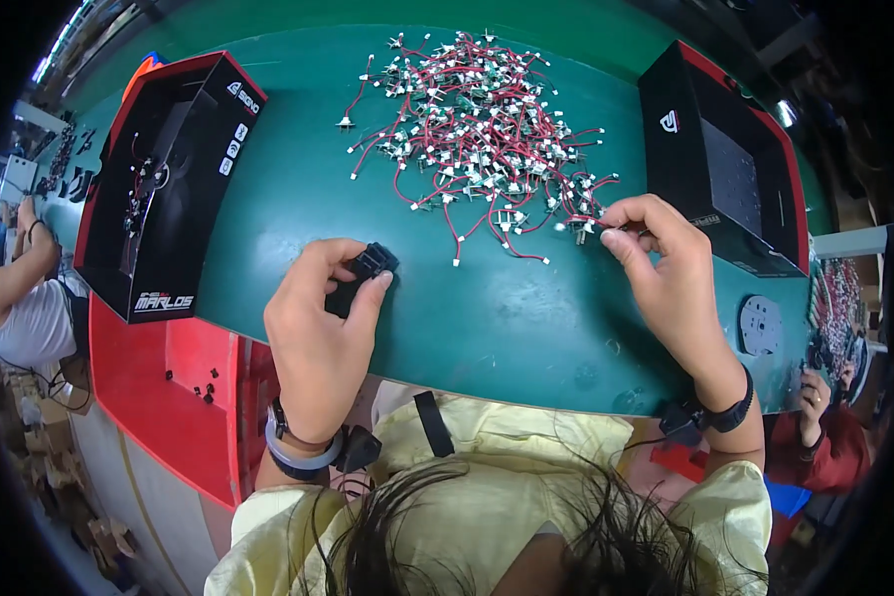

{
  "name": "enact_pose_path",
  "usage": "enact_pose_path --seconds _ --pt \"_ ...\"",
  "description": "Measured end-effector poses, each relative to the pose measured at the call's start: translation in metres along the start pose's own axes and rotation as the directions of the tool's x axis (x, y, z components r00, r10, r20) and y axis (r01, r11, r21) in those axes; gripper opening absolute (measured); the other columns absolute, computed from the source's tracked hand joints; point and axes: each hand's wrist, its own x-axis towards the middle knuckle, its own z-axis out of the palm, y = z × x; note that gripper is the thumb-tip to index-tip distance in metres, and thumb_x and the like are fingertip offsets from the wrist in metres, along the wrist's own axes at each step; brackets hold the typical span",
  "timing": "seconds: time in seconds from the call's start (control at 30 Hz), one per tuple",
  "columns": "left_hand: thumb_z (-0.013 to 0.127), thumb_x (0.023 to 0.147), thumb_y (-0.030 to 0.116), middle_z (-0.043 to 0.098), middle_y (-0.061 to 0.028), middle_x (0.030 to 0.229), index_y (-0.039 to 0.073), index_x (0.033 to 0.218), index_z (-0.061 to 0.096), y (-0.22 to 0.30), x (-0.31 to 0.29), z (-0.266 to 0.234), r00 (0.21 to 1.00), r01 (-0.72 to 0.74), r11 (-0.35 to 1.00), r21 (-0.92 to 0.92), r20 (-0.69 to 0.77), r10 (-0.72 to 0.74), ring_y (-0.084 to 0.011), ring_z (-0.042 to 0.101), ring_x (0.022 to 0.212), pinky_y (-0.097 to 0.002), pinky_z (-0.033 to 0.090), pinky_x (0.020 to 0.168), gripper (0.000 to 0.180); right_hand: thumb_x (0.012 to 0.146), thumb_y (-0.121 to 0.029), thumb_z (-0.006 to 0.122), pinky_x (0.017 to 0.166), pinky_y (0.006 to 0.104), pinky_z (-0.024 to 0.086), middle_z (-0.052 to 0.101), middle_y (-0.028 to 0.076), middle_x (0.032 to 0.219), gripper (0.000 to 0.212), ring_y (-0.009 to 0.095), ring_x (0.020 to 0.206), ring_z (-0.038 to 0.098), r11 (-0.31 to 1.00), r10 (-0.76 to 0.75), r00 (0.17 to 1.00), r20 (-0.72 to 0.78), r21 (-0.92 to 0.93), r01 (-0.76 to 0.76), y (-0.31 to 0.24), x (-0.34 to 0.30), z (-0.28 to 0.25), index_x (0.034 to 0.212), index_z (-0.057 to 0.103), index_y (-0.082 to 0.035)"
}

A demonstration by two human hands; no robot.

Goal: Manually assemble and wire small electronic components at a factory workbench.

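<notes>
My left hand (pixel 320 316) grips a small black plastic part (pixel 364 275) between thumb and fingers, just above the green table (pixel 487 318). My right hand (pixel 666 273) pinches one red-wired small switch (pixel 584 228) at the near right edge of a big pile of red wire pieces with white connectors (pixel 477 124). The pile spreads over the far middle of the table. Both wrists wear bands.
A black and red open box (pixel 164 179) with small parts lies at the left, another black box (pixel 720 164) at the right. A red tray (pixel 184 387) sits lower left. A grey round plate (pixel 762 326) lies far right. Other people work at both sides.
</notes>
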Motion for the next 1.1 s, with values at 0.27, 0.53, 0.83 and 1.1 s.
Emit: enact_pose_path --seconds 0.27,0.53,0.83,1.1 --pt "0.067 0.065 -0.005 0.058 -0.0096 0.073 -0.001 0.074 0.048 0.001 0.007 -0.001 0.978 -0.177 0.974 0.143 -0.085 0.19 -0.0232 0.055 0.062 -0.0288 0.044 0.06 0.021 0.076 0.002 0.06 0.056 0.0219 0.043 0.054 0.004 0.076 0.011 0.012 0.063 0.051 0.995 -0.078 0.997 -0.022 -0.071 0.076 0.001 0.002 -0.002 0.083 0.052 0.001" --pt "0.074 0.064 0.002 0.059 -0.0041 0.067 0.0 0.082 0.059 0.025 0.004 0.002 0.993 0.08 0.944 -0.32 -0.056 -0.103 -0.0083 0.057 0.059 -0.0203 0.044 0.053 0.024 0.079 -0.006 0.062 0.067 0.0221 0.049 0.059 0.007 0.091 0.014 0.015 0.082 0.06 0.461 0.15 0.932 0.329 0.811 -0.36 -0.009 0.002 -0.009 0.09 0.056 0.0" --pt "0.069 0.07 0.0 0.062 -0.007 0.078 -0.001 0.101 0.056 0.057 0.005 0.047 0.947 0.148 0.722 -0.676 0.308 0.093 -0.0094 0.06 0.071 -0.0228 0.051 0.064 0.033 0.086 -0.015 0.055 0.06 0.0226 0.052 0.06 0.015 0.096 0.017 0.019 0.079 0.063 0.409 0.167 0.923 0.347 0.827 -0.385 -0.025 -0.005 -0.001 0.09 0.055 0.001" --pt "0.066 0.073 -0.001 0.062 -0.0079 0.08 -0.001 0.104 0.055 0.048 0.003 0.061 0.91 0.268 0.709 -0.652 0.413 0.036 -0.0095 0.06 0.074 -0.0222 0.05 0.066 0.034 0.084 -0.011 0.058 0.053 0.0174 0.045 0.058 0.004 0.087 0.014 0.006 0.066 0.055 0.393 0.177 0.912 0.371 0.823 -0.411 -0.015 -0.003 0.005 0.088 0.058 0.001"
